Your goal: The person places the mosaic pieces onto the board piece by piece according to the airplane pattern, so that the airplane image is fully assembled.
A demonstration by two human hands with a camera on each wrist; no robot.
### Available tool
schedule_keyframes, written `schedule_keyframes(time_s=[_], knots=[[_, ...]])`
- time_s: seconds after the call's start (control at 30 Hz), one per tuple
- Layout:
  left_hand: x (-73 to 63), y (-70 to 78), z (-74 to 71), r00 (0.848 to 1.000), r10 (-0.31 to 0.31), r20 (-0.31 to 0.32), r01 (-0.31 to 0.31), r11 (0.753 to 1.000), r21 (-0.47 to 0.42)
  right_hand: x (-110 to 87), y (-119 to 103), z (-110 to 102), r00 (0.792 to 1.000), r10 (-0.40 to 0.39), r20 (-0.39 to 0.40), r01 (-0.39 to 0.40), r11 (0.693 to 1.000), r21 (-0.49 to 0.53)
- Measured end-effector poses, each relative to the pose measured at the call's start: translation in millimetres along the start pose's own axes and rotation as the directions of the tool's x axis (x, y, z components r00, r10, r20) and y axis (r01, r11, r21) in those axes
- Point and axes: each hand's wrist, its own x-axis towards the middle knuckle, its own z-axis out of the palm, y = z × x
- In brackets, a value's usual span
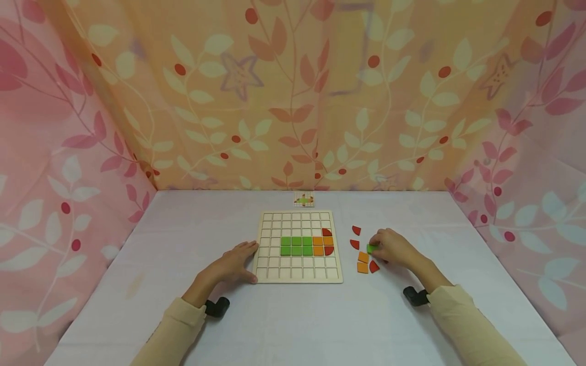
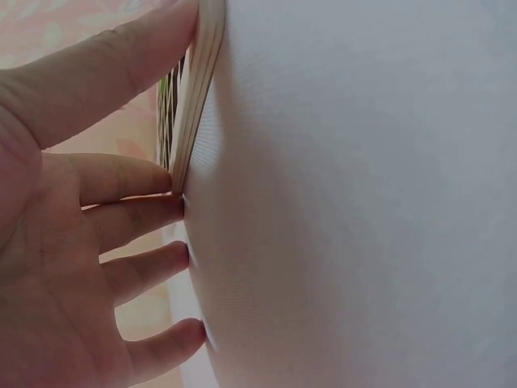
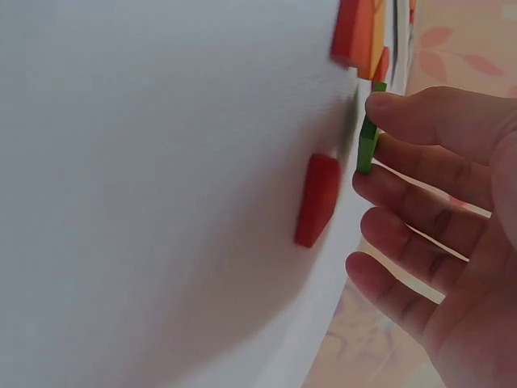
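Note:
My left hand (image 1: pixel 235 262) rests with straight, spread fingers and thumb along the left side of a square wooden grid board (image 1: pixel 297 278). In the left wrist view its thumb and fingertips touch the edge of the board (image 2: pixel 202 97). On the board lie several green square tiles (image 1: pixel 296 246) in two rows, then orange squares (image 1: pixel 318 250) and red quarter-round pieces (image 1: pixel 328 251) at the right. My right hand (image 1: pixel 393 248) pinches a green tile (image 3: pixel 368 145) between thumb and fingers, close over the table beside the loose pieces.
Right of the board lie two orange squares (image 1: pixel 362 268) and three red quarter-round pieces, one of them (image 1: pixel 374 266) near my right hand. A small pattern card (image 1: pixel 304 199) stands behind the board. Patterned cloth (image 1: pixel 293 101) encloses the white table (image 1: pixel 293 325) at the back and sides.

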Motion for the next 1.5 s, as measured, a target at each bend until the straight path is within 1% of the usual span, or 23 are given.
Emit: schedule_keyframes(time_s=[0.07,0.2,0.3,0.53,0.63,0.77,1.03,1.27,1.5], knots=[[-0.4,-0.1,0.1,1.000,0.004,-0.002,-0.004,1.000,0.003,1.3,-4,-1,1.000,0.015,0.001,-0.015,1.000,0.018],[-0.8,-0.4,0.0,1.000,0.002,-0.003,-0.002,1.000,0.000,5.7,-11,-3,1.000,0.018,-0.005,-0.018,0.999,0.046],[-0.6,-0.5,0.1,1.000,-0.003,-0.001,0.003,1.000,-0.002,9.3,-18,-3,1.000,0.002,-0.007,-0.002,0.998,0.056],[-0.8,2.1,-0.7,1.000,-0.012,0.008,0.012,1.000,-0.006,17.5,-32,-3,1.000,0.006,-0.010,-0.005,0.995,0.101],[-0.5,3.0,-1.7,1.000,-0.014,0.011,0.015,1.000,-0.007,22.2,-40,-3,1.000,-0.015,-0.014,0.017,0.993,0.118],[0.1,3.2,-2.6,1.000,-0.014,0.010,0.014,1.000,-0.004,27.4,-51,-4,0.998,-0.059,-0.030,0.062,0.992,0.113],[0.7,1.2,0.6,1.000,-0.018,0.012,0.018,1.000,-0.002,38.1,-72,0,0.992,-0.120,-0.042,0.124,0.987,0.105],[1.4,-1.0,1.5,1.000,-0.001,0.007,0.001,1.000,0.015,50.0,-90,3,0.980,-0.192,-0.053,0.196,0.978,0.073],[1.3,-0.7,0.2,1.000,-0.004,0.009,0.004,1.000,0.014,58.5,-114,4,0.970,-0.235,-0.053,0.239,0.969,0.070]])
